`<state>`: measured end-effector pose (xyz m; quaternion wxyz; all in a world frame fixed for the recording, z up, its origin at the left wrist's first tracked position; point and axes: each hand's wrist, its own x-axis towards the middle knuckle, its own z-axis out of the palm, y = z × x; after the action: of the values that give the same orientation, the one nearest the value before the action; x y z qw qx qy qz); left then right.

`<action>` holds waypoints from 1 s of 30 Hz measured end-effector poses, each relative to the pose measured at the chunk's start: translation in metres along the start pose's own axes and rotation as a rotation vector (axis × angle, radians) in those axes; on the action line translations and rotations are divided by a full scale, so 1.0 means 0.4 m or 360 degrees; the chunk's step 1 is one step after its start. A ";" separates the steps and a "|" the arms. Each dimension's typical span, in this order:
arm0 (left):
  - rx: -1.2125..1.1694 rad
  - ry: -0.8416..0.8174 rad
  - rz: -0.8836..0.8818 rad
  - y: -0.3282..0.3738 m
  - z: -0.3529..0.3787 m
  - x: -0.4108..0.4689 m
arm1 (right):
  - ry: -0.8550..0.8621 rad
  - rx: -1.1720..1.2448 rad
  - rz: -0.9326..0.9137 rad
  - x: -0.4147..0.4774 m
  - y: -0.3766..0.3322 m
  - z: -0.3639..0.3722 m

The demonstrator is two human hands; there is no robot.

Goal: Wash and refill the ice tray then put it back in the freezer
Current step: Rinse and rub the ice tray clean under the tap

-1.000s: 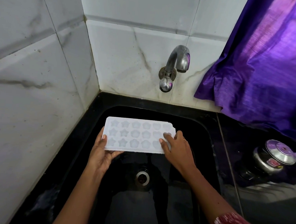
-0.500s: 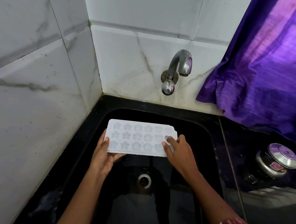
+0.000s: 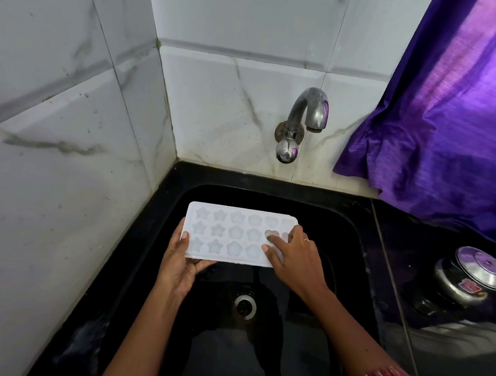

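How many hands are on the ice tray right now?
2. The left hand grips the left end of the ice tray, thumb on top. The right hand rests on its right end, fingers laid across the top. Neither is hidden.

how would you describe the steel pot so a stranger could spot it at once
Start at the black sink, then look right along the dark counter below the purple curtain. The steel pot sits there, the only lidded thing, with a red label on its side.

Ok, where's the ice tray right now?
Head view, centre: ice tray held over the black sink, below-left of the tap, left hand gripping its left end.
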<state>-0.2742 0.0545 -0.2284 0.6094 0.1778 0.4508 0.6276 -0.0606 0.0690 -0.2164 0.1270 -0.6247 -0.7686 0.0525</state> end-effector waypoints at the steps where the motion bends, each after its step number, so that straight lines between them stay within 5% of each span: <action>1: 0.0003 -0.0001 -0.0003 -0.001 -0.001 0.001 | -0.0013 0.0011 0.0003 0.000 0.001 -0.001; 30: -0.0002 -0.0002 -0.0008 -0.011 -0.006 0.003 | 0.0040 0.0147 -0.0027 0.000 -0.025 -0.021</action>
<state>-0.2736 0.0541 -0.2333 0.6113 0.1767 0.4504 0.6263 -0.0679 0.0660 -0.2060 0.1658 -0.6124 -0.7689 0.0792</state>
